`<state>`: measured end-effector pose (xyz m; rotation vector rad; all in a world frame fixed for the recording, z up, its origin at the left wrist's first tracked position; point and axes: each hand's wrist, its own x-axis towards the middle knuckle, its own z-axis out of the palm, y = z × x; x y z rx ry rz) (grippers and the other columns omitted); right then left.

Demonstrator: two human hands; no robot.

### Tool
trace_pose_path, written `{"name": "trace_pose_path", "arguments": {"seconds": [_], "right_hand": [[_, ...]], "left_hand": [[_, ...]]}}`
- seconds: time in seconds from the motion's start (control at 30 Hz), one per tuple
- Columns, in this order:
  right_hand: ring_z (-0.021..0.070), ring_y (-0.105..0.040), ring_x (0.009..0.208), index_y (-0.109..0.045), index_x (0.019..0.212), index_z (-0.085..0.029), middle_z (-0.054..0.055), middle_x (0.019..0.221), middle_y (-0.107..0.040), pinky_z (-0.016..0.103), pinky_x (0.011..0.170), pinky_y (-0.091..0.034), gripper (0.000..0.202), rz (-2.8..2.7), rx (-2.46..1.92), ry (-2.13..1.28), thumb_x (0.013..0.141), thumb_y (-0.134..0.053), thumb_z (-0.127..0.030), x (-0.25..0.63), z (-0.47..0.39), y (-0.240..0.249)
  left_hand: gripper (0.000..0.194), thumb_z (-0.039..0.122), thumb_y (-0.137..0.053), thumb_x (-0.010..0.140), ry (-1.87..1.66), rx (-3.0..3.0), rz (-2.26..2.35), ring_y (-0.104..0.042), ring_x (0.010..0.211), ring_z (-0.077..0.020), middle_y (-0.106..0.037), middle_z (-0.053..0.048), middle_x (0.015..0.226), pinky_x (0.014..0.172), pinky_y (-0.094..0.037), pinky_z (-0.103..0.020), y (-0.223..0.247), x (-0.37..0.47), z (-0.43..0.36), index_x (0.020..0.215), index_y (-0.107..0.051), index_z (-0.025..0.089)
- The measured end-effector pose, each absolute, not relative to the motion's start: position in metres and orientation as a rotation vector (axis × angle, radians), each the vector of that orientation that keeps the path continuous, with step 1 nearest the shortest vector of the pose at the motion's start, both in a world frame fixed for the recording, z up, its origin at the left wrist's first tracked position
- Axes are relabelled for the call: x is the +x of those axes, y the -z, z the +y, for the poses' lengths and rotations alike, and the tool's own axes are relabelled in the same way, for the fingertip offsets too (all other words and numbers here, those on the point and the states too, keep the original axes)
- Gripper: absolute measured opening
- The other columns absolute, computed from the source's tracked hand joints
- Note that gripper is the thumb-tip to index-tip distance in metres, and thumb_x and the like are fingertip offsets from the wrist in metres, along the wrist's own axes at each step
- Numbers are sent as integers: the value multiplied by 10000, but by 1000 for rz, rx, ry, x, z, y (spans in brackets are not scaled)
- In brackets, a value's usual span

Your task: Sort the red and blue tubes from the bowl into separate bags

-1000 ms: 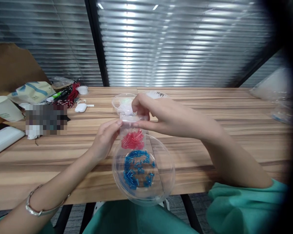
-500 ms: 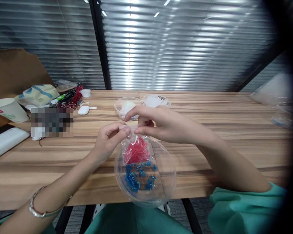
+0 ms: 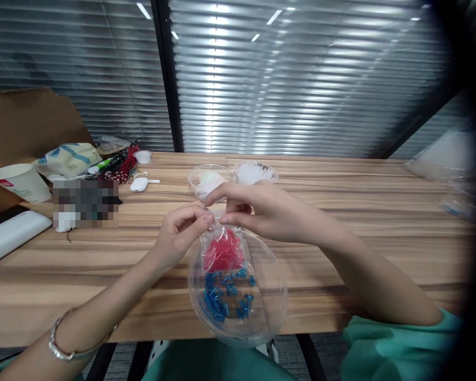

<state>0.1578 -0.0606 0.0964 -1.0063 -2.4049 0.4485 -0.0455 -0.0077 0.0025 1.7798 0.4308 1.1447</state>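
Note:
My left hand (image 3: 184, 233) pinches the top left corner of a clear plastic bag (image 3: 224, 251) filled with small red tube-like pieces. At the bag's upper edge, the thumb and curled fingers of my right hand (image 3: 257, 209) close on the plastic, its index finger arching toward my left fingertips. Whether the bag's mouth is open I cannot tell. The bag hangs over the far part of a round clear plastic bowl (image 3: 275, 296). Inside the bowl lie short blue tube-like pieces (image 3: 214, 301), mostly on its left side.
Behind my hands stand two small clear dishes, one with whitish bits (image 3: 210, 182), the other with white strips (image 3: 254, 173). To the left are a white earbud case (image 3: 139, 184), a paper cup (image 3: 21, 182), red and black wires (image 3: 127, 164) and a cardboard box (image 3: 27, 116). Plastic bags (image 3: 440, 159) lie far right.
The whole view has shifted slightly, so everything appears a little lower. Both hands keep their hold at the bag's top, and the bag stays over the bowl.

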Motion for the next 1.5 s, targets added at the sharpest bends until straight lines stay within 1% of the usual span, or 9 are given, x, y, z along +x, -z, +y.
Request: {"name": "trace_pose_path", "arguments": {"seconds": [0.37,0.57,0.7,0.77,0.87,1.0,1.1,1.3,1.5], "right_hand": [[125,-538,724,-612,1156,-186,-15,739,-598,236,655,-373,212,-2410,-997,-399,959,-550,-234,155,-62,-95],[122,-558,745,-595,1156,-192,14,873,-652,239,647,-380,205,-2435,-967,-446,972,-523,-243,153,-65,-96],[114,-545,685,-564,1187,-205,-14,790,-622,236,611,-371,234,-2397,-1029,-524,970,-534,-289,152,-65,-96],[111,-530,671,-563,1145,-195,-20,770,-597,233,593,-363,221,-2362,-1080,-558,960,-545,-314,151,-64,-96],[105,-484,641,-583,959,-162,-18,737,-558,234,555,-332,197,-2342,-1125,-581,959,-527,-352,150,-61,-95],[90,-443,608,-594,800,-132,-21,683,-526,236,530,-311,212,-2368,-1061,-687,949,-530,-269,148,-56,-95],[79,-431,597,-603,786,-117,-29,665,-509,228,526,-317,181,-2349,-1012,-762,932,-550,-211,147,-56,-97],[70,-426,593,-595,768,-121,-39,649,-493,218,522,-321,179,-2333,-976,-792,928,-551,-189,148,-55,-97],[79,-448,602,-597,772,-139,-30,661,-523,221,515,-327,208,-2315,-1050,-728,930,-548,-265,148,-58,-96]], "left_hand": [[216,290,-635,905,-1112,1704,420,-570,718,-128,-654,-6,720,700,-429,-242,0,-46,-6,723,-698,194],[223,364,-620,907,-1013,1762,420,-633,788,-173,-708,-47,830,738,-485,-271,-6,-46,-12,877,-740,179],[194,328,-614,915,-1046,1786,392,-622,759,-155,-697,-29,789,717,-475,-253,-10,-46,-13,847,-733,190],[171,280,-603,926,-1080,1772,349,-612,772,-143,-687,-17,785,742,-464,-243,-9,-46,-11,840,-729,204],[187,252,-574,943,-1120,1726,306,-599,826,-148,-675,-22,815,797,-450,-250,-6,-46,-8,844,-728,213],[181,288,-577,941,-1112,1730,309,-599,895,-185,-671,-46,869,839,-444,-288,-3,-46,-6,868,-718,201],[188,294,-573,941,-1091,1736,290,-594,900,-196,-657,-47,861,872,-439,-315,-3,-46,-7,855,-709,198],[171,282,-585,935,-1096,1720,288,-577,861,-174,-647,-36,844,806,-434,-272,-5,-46,-8,850,-715,211],[142,308,-621,918,-1089,1596,328,-581,821,-137,-674,0,846,778,-435,-217,-3,-45,-10,885,-750,255]]}}
